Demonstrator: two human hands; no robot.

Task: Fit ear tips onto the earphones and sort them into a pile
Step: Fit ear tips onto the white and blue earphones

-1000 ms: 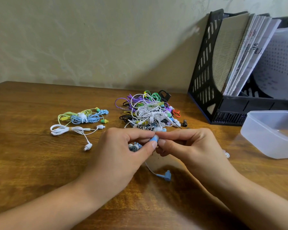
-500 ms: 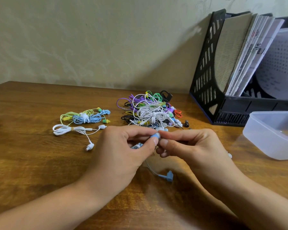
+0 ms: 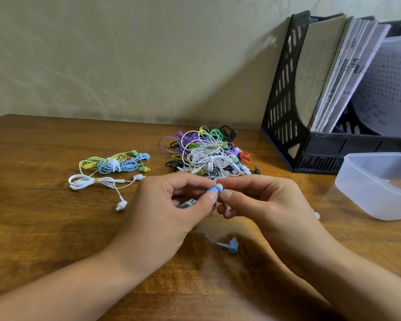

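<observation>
Right now we are mid-fitting — our left hand (image 3: 162,212) has its grip closed on a blue earbud (image 3: 210,190), pinched between thumb and forefinger, while our right hand (image 3: 262,200) pinches a pale ear tip (image 3: 219,187) against the bud's nozzle. The two pieces touch, though whether the tip is fully seated we cannot tell; fingers hide the joint. The earbud's cable trails down between our wrists to its blue plug (image 3: 232,245) lying on the worktop (image 3: 44,239).

Behind our hands sits the unsorted tangle of earphones (image 3: 206,156); to the left, well apart from it, lies the smaller sorted pile (image 3: 112,167), where a white set (image 3: 95,181) rests nearest us. A clear plastic tub (image 3: 377,181) stands to the right, and a loose tip (image 3: 317,215) peeks out beside our right wrist.

Next, we judge, comes a firm push with a slight twist to seat the tip — then likely the second bud, before the set joins the left pile.
</observation>
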